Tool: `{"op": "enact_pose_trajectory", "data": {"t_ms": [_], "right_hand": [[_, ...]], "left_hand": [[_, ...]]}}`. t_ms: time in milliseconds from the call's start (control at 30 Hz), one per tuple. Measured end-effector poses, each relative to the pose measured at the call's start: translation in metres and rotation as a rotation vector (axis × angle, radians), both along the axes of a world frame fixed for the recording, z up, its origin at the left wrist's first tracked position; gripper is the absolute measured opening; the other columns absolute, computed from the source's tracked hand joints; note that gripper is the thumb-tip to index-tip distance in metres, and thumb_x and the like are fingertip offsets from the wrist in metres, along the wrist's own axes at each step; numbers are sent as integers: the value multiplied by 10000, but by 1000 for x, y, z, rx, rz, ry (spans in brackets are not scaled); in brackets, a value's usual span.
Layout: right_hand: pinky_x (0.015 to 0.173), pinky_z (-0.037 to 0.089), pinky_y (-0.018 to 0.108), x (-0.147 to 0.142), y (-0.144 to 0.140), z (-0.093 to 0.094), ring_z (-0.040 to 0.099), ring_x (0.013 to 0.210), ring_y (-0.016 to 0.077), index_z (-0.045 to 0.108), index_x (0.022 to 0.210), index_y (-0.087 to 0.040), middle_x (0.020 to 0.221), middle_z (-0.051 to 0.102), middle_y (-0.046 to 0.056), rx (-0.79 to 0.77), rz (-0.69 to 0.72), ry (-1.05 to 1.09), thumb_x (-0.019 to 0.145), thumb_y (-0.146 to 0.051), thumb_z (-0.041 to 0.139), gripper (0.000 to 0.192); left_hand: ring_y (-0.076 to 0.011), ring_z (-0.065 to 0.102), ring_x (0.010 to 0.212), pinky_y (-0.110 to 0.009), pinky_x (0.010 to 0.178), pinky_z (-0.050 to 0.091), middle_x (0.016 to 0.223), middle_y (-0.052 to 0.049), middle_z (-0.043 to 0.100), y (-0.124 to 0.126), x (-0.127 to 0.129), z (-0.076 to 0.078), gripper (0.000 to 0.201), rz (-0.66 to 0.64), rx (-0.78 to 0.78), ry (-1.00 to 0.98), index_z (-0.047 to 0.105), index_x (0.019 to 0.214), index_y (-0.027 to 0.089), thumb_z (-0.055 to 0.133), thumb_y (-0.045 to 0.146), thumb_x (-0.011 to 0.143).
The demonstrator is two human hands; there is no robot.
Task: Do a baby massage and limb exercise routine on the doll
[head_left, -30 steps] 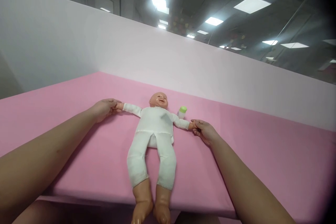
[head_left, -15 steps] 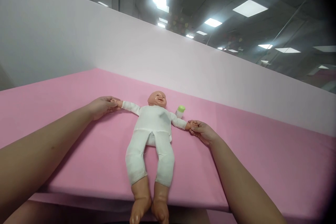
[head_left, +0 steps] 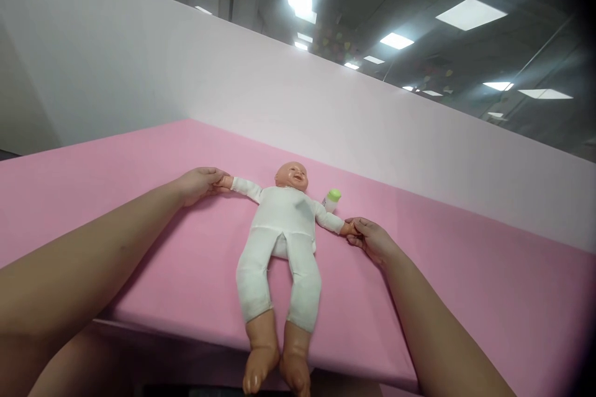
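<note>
Soft-bodied plastic baby doll in a white cloth suit lies face-up on smooth pink tabletop, bare moulded feet past the near edge | left hand pinches one doll fist | right hand pinches the other, arms spread | small green-capped bottle beside its shoulder

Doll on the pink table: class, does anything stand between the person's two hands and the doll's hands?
Nothing visible does. The left hand is closed on one hand of the doll, and the right hand on the other. The small green-capped bottle lies behind the doll's arm, clear of both grips.
</note>
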State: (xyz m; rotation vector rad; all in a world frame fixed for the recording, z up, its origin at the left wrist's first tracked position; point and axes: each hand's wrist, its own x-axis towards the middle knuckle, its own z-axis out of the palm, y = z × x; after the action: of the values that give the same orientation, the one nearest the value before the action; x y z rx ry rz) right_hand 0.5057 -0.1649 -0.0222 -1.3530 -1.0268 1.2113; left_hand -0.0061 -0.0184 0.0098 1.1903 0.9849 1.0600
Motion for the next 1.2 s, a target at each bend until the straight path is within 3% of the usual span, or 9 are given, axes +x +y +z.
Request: {"op": "enact_pose_trajectory", "data": {"t_ms": [67,167,333,533,667,900,1067,1200], "right_hand": [[739,626,268,1,0,0,657,726,142,758,1063,-177,992,744,99,-8,-9,21,883,-332,816,245],[832,644,283,2,-3,1,708,843,164,753,1133,-207,1116,735,87,-9,6,49,805,-237,888,356],[919,621,309,3,-7,2,709,1052,223,758,1141,-210,1204,716,95,24,92,24,754,-246,938,429],[777,573,301,2,-2,-2,675,821,176,755,989,-174,969,752,83,36,80,-58,700,-332,979,398],[671,523,290,1,0,-4,616,692,148,731,929,-169,901,759,88,53,77,-114,742,-412,946,374],[575,485,262,-3,3,-6,570,608,132,695,860,-179,763,706,44,40,10,-121,784,-540,881,413],[575,539,282,-4,3,-4,582,601,142,737,1036,-171,794,702,57,32,-44,-79,856,-474,838,367],[607,588,308,-3,1,-2,610,594,150,650,1296,-181,852,722,61,35,-85,-20,862,-337,849,503]], "left_hand": [[-298,774,989,-343,887,632,1099,-207,790,0,0,1,297,10,-10,-16,796,972,104,847,244,715],[-291,775,987,-344,887,637,1105,-195,790,0,-2,2,328,13,-22,-35,795,998,112,864,182,685],[-284,764,1027,-332,917,623,1109,-178,790,1,-6,-2,480,-45,14,-44,793,1043,137,954,181,593],[-275,762,999,-327,892,613,1080,-151,797,-2,-7,-1,651,-53,33,15,794,1072,148,1016,259,471],[-267,758,1018,-316,917,607,1094,-158,799,-4,-5,2,585,-55,32,47,809,1032,150,1012,336,515],[-268,780,908,-340,851,634,1021,-176,804,-5,-1,4,399,9,-15,8,812,953,138,959,311,625],[-287,783,954,-357,859,644,1074,-183,801,0,-1,0,293,31,-18,0,801,987,137,872,265,733],[-295,789,959,-363,877,649,1135,-200,784,7,-6,-3,345,33,-45,-22,775,1074,112,820,178,738]]}}
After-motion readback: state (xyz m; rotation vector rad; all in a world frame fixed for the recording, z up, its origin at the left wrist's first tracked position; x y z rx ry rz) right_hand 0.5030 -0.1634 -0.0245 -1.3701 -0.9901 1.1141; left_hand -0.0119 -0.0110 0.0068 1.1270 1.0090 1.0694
